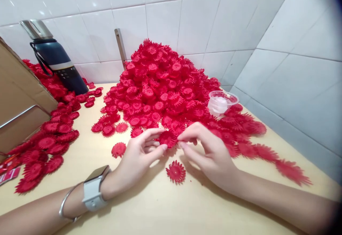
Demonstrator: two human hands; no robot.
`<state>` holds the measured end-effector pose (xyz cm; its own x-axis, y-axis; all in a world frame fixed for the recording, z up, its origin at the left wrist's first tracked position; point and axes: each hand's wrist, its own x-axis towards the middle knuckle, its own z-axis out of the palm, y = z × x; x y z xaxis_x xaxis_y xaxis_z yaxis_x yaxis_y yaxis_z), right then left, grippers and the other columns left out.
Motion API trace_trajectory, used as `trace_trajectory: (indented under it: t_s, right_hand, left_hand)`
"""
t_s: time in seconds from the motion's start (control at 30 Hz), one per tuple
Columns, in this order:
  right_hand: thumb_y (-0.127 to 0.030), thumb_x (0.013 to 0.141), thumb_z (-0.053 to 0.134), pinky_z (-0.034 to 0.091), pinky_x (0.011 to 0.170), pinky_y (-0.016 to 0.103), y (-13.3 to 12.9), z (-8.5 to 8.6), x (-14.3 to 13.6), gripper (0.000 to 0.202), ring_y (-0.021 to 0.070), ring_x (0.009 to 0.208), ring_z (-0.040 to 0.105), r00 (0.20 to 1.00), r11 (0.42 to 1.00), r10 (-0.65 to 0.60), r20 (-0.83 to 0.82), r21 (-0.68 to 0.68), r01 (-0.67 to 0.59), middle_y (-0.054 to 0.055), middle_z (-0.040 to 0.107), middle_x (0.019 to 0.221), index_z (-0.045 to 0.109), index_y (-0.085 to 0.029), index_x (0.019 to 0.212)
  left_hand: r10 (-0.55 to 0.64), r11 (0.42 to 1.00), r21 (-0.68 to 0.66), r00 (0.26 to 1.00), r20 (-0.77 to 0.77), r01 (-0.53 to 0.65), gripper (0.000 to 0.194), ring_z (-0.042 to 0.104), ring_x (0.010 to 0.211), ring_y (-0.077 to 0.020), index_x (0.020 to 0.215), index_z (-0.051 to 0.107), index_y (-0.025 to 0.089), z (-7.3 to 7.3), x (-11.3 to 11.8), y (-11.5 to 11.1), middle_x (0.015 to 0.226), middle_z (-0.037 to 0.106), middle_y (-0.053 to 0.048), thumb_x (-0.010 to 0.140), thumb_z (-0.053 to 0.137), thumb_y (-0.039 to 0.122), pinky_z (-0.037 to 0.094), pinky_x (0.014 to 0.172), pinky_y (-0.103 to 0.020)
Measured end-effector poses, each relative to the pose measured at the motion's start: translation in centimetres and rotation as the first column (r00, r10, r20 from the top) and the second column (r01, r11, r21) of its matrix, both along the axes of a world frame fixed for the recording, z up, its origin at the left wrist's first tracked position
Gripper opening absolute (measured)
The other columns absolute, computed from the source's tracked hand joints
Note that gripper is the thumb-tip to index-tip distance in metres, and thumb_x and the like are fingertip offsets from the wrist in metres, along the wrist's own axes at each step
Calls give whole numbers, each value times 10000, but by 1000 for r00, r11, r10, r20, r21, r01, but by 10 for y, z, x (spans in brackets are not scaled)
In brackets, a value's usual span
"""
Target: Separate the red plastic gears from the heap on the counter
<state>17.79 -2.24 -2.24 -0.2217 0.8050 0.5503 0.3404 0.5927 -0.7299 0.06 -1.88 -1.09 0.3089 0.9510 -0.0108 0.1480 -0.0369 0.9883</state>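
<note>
Between my hands is a red artificial flower (167,139) with a fringe of narrow petals. My left hand (143,147) pinches its left side between thumb and fingers. At its right edge, the thumb and forefinger of my right hand (204,149) come together on the petals. Another red flower layer (175,172) lies flat on the table just below my hands. A single flower layer (118,150) rests left of my left hand. Directly behind my hands rises a large heap of the same red flower pieces (160,82).
A clear plastic cup (217,104) sits among the flowers at the right. On the left stand a dark blue bottle (60,62) and a cardboard box (20,89), with more red flowers (48,140) around them. White tiled walls (165,19) bound the wooden table (149,210).
</note>
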Motion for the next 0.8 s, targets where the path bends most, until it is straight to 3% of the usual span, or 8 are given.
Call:
trace_trajectory:
  t_s: [0.1,0.27,0.47,0.7,0.8]
  right_hand:
    - [-86,802,500,441,635,287,-3,3,-1,125,155,728,522,986,989,128,103,60,-135,36,564,765,569,-180,848]
    - [-134,775,560,464,651,316,-3,6,-2,66,175,728,553,991,997,67,111,-56,-61,49,585,764,586,-169,823]
    - [-109,778,533,457,613,289,-3,7,-2,108,153,678,540,990,994,94,101,-61,-88,38,556,730,607,-185,754]
    - [-154,812,510,432,587,242,0,10,-1,112,127,649,534,990,935,114,-80,-328,-134,4,561,695,560,-175,714]
    - [-175,811,523,432,599,238,1,10,-2,116,126,662,535,980,910,143,-138,-371,-185,5,569,701,565,-169,703]
  left_hand:
    - [-84,996,-9,996,19,84,376,623,858,-163,1122,534,189,0,0,0,907,665,-34,754,613,191,514,754,-259]
    - [-94,996,5,995,-26,94,416,635,851,-175,1143,542,165,2,1,-1,953,668,-57,736,628,168,522,755,-270]
    - [-137,990,20,989,-49,138,389,637,879,-179,1140,539,161,4,1,-4,1031,657,-76,755,598,150,526,775,-278]
    - [-89,994,54,992,-86,94,305,619,921,-191,1077,572,157,3,1,0,1032,650,-80,772,570,145,507,829,-319]
    - [-84,996,35,995,-58,87,293,620,906,-190,1058,574,163,3,1,-1,979,662,-66,765,587,159,515,803,-312]
